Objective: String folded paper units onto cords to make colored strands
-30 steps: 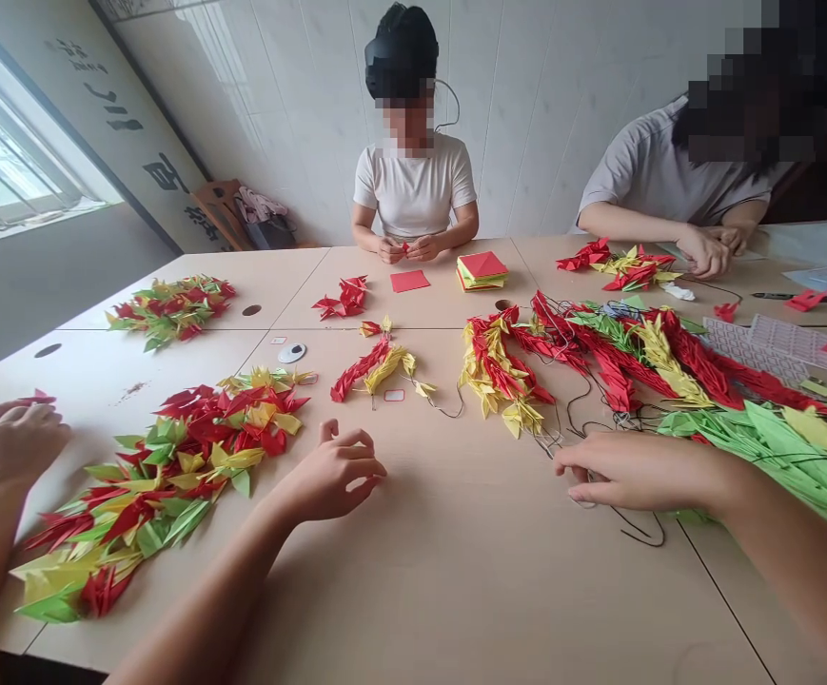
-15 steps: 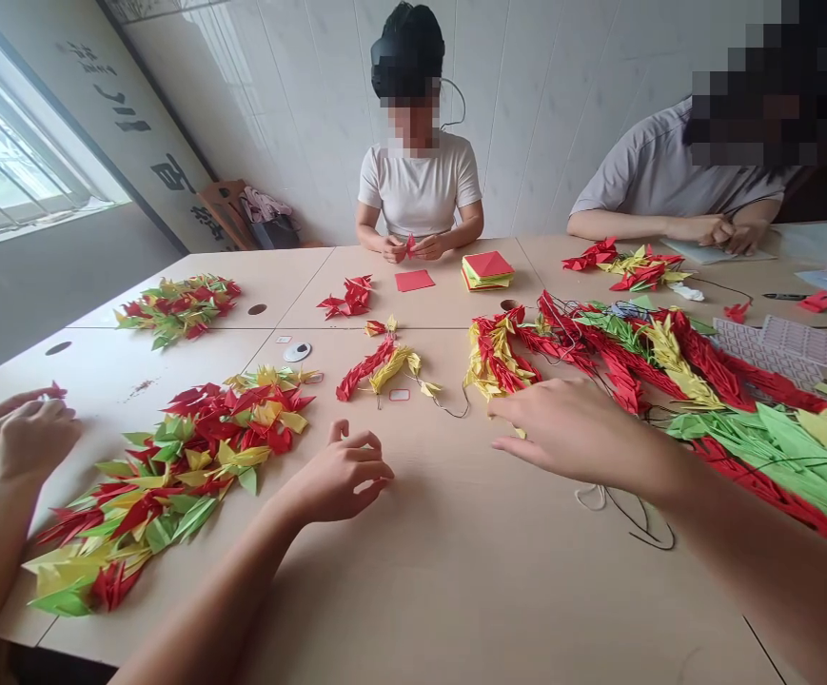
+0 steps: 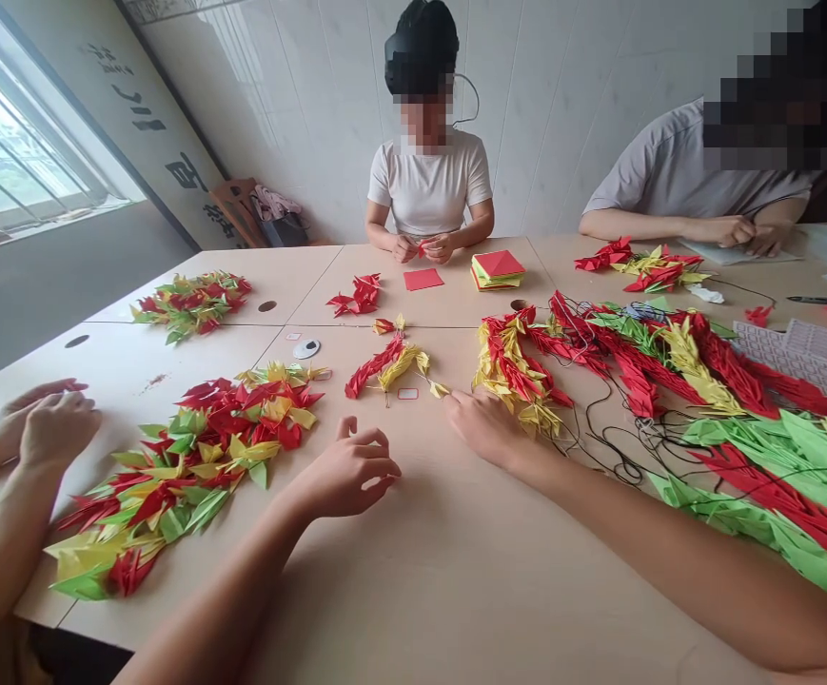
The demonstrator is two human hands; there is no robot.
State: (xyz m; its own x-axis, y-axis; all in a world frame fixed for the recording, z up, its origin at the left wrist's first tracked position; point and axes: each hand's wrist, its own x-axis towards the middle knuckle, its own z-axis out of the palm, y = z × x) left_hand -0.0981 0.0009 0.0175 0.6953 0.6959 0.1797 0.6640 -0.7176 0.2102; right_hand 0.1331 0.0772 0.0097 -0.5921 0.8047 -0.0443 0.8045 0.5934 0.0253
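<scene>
Above the table, my left hand (image 3: pixel 348 468) is held with loosely curled fingers apart and nothing in them. My right hand (image 3: pixel 482 426) has its fingers drawn together beside a small yellow folded paper piece (image 3: pixel 440 390) at the end of a strung garland; what the fingertips pinch is hidden. That short garland of red and yellow paper cranes (image 3: pixel 400 365) lies in front of both hands. Just beyond my right hand is a red and yellow strung bundle (image 3: pixel 509 357). Left of my left hand spreads a pile of loose red, yellow and green paper cranes (image 3: pixel 203 447).
Long red and green crane strings (image 3: pixel 777 466) with tangled black cords (image 3: pixel 620 457) fill the right side. Across the table a person folds red paper near a stack of square paper (image 3: pixel 497 269). Another person's hands (image 3: pixel 60 428) work at far left. A tape-like disc (image 3: pixel 306 349) lies mid-table.
My right hand has moved left from the red and yellow bundle to the yellow end of the short garland, and its fingers have closed together. My left hand has hardly moved.
</scene>
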